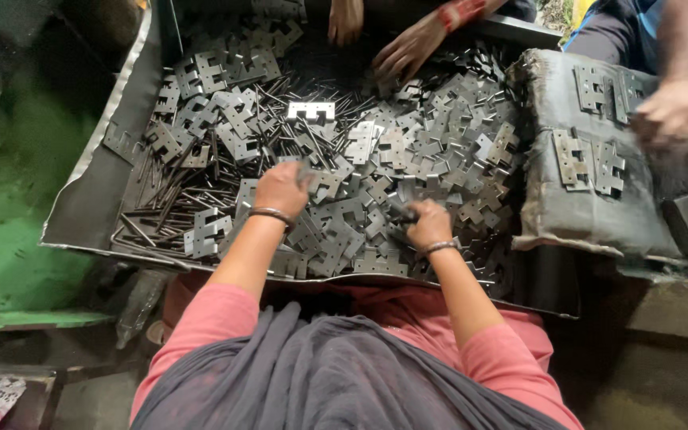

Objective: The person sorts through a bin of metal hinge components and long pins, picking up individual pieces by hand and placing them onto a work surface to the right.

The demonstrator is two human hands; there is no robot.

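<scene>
Two hands (280, 189) (428, 224) among countless hinge plates (408, 151).

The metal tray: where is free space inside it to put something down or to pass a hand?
Bare sheet shows along the tray's left wall, beside the thin pins. The grey cushion has bare cloth below its few hinge plates. Around the left hand and right hand, the plates lie crowded.
</scene>
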